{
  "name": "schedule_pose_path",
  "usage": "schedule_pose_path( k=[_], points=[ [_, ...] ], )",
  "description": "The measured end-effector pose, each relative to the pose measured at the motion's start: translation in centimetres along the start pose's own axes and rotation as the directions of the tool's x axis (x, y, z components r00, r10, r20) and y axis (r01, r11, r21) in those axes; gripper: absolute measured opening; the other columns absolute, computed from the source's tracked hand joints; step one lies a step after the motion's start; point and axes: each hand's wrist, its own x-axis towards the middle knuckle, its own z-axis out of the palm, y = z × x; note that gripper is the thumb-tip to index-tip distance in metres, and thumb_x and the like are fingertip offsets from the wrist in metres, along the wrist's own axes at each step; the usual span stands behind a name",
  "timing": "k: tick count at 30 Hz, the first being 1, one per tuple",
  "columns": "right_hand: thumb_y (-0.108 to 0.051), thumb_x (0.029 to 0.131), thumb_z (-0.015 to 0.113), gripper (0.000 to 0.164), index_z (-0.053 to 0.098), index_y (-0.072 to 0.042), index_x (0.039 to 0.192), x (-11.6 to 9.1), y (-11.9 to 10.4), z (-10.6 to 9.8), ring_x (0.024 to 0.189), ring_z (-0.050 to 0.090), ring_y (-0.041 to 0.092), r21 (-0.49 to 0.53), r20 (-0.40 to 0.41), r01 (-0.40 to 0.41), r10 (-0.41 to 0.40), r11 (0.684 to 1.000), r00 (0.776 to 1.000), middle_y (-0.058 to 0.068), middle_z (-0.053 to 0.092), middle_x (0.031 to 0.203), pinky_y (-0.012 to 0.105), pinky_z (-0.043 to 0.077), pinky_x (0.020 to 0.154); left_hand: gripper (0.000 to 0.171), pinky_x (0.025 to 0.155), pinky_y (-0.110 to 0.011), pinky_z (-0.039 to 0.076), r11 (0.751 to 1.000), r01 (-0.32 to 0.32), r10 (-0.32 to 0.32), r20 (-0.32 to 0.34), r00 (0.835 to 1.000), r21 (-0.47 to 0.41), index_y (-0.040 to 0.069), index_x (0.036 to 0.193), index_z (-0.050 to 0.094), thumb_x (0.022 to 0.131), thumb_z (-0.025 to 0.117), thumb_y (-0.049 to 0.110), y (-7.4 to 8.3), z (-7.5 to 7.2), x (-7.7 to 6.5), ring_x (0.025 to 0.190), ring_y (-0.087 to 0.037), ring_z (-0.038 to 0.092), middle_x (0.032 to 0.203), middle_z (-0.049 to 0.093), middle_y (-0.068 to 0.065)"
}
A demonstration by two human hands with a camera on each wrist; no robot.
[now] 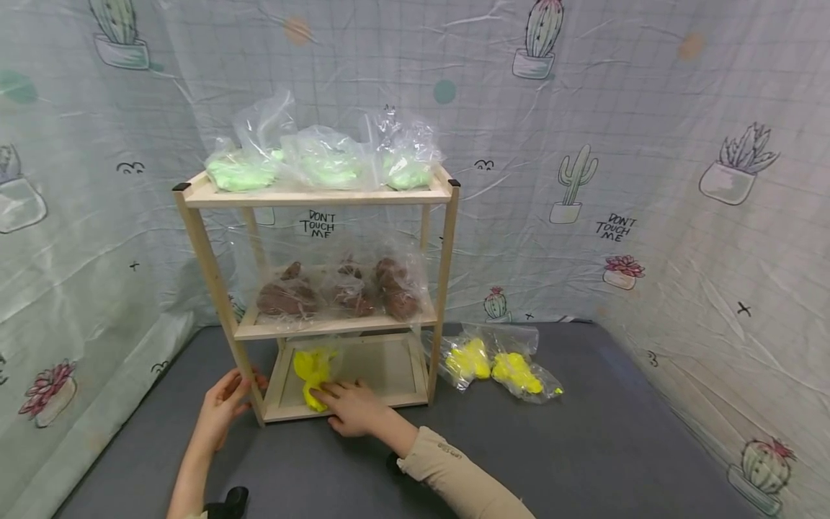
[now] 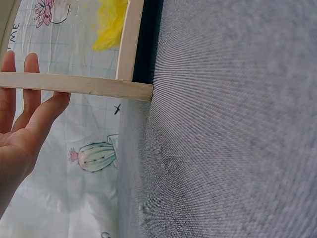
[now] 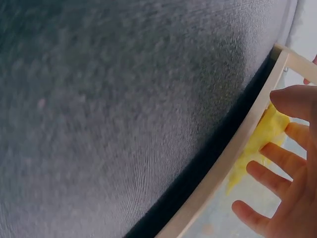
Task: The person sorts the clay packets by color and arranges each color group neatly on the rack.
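Note:
A small wooden shelf rack (image 1: 333, 326) has three levels. On its bottom level lies a clear bag with a yellow lump (image 1: 312, 371), towards the left side. My right hand (image 1: 355, 409) reaches over the front edge of that level, fingers spread and mostly straight, fingertips at the yellow lump. In the right wrist view the fingers overlap the yellow lump (image 3: 260, 141). My left hand (image 1: 223, 404) is at the rack's left front post (image 2: 99, 86); in the left wrist view its extended fingers touch and reach behind the post.
Two bags with yellow lumps (image 1: 468, 358) (image 1: 516, 373) lie on the dark table (image 1: 583, 432) right of the rack. Bagged brown lumps (image 1: 288, 295) sit on the middle level, bagged pale green lumps (image 1: 243, 171) on top. A patterned sheet (image 1: 648, 144) hangs behind and at the sides.

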Motion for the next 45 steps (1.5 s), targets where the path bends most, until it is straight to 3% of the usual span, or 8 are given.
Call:
schedule_pose_path(
  k=[6, 13, 17, 25, 33, 36, 42, 45],
  points=[
    [-0.044, 0.090, 0.045, 0.061, 0.015, -0.033, 0.142, -0.1, 0.2, 0.0, 0.131, 0.031, 0.016, 0.009, 0.027, -0.014, 0.014, 1.000, 1.000, -0.009, 0.026, 0.146, 0.043, 0.035, 0.099, 0.021, 0.067, -0.017, 0.046, 0.996, 0.033, -0.032, -0.011, 0.999, 0.078, 0.016, 0.112, 0.054, 0.095, 0.043, 0.018, 0.2, 0.0, 0.0, 0.090, 0.006, 0.057, 0.094, 0.063, 0.019],
    [-0.042, 0.091, 0.045, 0.057, 0.023, -0.027, 0.141, -2.1, 1.5, -1.4, 0.131, 0.031, 0.019, 0.070, -0.012, 0.063, -0.062, 0.996, 0.998, -0.007, 0.029, 0.145, 0.046, 0.036, 0.097, 0.022, 0.068, -0.018, 0.048, 1.000, -0.012, 0.012, 0.010, 1.000, -0.010, 0.012, 0.112, 0.054, 0.095, 0.041, 0.012, 0.1, -0.2, -0.1, 0.090, 0.003, 0.061, 0.096, 0.065, 0.015],
    [-0.039, 0.092, 0.045, 0.052, 0.029, -0.025, 0.139, -4.2, 2.6, -2.3, 0.130, 0.031, 0.022, 0.105, -0.058, 0.098, -0.093, 0.990, 0.994, -0.004, 0.036, 0.141, 0.045, 0.037, 0.095, 0.022, 0.068, -0.018, 0.048, 1.000, -0.013, 0.013, 0.009, 1.000, -0.012, 0.013, 0.112, 0.055, 0.095, 0.041, 0.012, 0.0, -0.2, -0.1, 0.090, 0.003, 0.061, 0.096, 0.065, 0.015],
    [-0.036, 0.091, 0.049, 0.052, 0.031, -0.023, 0.138, -8.6, 4.1, -3.8, 0.130, 0.033, 0.020, 0.066, -0.193, 0.141, -0.126, 0.988, 0.973, -0.004, 0.042, 0.137, 0.042, 0.040, 0.091, 0.021, 0.067, -0.017, 0.047, 0.998, 0.027, -0.027, -0.004, 1.000, 0.048, 0.020, 0.111, 0.055, 0.095, 0.042, 0.015, 0.5, -0.2, -0.1, 0.090, 0.005, 0.059, 0.095, 0.064, 0.018],
    [-0.036, 0.087, 0.056, 0.056, 0.035, -0.022, 0.137, -13.2, 5.7, -3.3, 0.123, 0.040, 0.018, 0.000, -0.254, 0.151, -0.146, 0.989, 0.956, -0.003, 0.044, 0.135, 0.039, 0.037, 0.090, 0.020, 0.068, -0.016, 0.047, 0.998, 0.032, -0.032, -0.003, 0.999, 0.060, 0.021, 0.110, 0.054, 0.095, 0.042, 0.017, 0.6, -0.3, 0.0, 0.090, 0.006, 0.059, 0.095, 0.063, 0.019],
    [-0.035, 0.085, 0.059, 0.055, 0.039, -0.022, 0.134, -15.1, 6.7, -2.6, 0.120, 0.043, 0.016, -0.009, -0.286, 0.132, -0.129, 0.991, 0.949, -0.004, 0.046, 0.133, 0.039, 0.037, 0.088, 0.020, 0.068, -0.017, 0.047, 0.998, 0.032, -0.032, -0.001, 0.999, 0.056, 0.019, 0.110, 0.054, 0.095, 0.041, 0.016, 0.5, -0.2, 0.0, 0.090, 0.006, 0.059, 0.095, 0.064, 0.018],
    [-0.030, 0.080, 0.066, 0.053, 0.045, -0.023, 0.128, -19.2, 9.2, -1.2, 0.114, 0.047, 0.015, 0.028, -0.351, 0.045, -0.032, 0.999, 0.936, -0.003, 0.051, 0.126, 0.039, 0.037, 0.085, 0.022, 0.067, -0.015, 0.044, 0.987, 0.106, -0.103, -0.029, 0.994, 0.118, 0.020, 0.114, 0.053, 0.095, 0.042, 0.023, 0.4, -0.1, -0.2, 0.090, 0.009, 0.056, 0.093, 0.062, 0.023],
    [-0.027, 0.078, 0.068, 0.053, 0.048, -0.022, 0.127, -21.0, 10.4, -0.8, 0.113, 0.048, 0.017, 0.041, -0.369, 0.005, 0.011, 0.999, 0.929, -0.003, 0.052, 0.125, 0.040, 0.038, 0.085, 0.022, 0.067, -0.015, 0.044, 0.988, 0.102, -0.099, -0.037, 0.994, 0.119, 0.019, 0.114, 0.054, 0.095, 0.042, 0.022, 0.3, 0.0, -0.2, 0.089, 0.009, 0.057, 0.093, 0.062, 0.023]
  ],
)
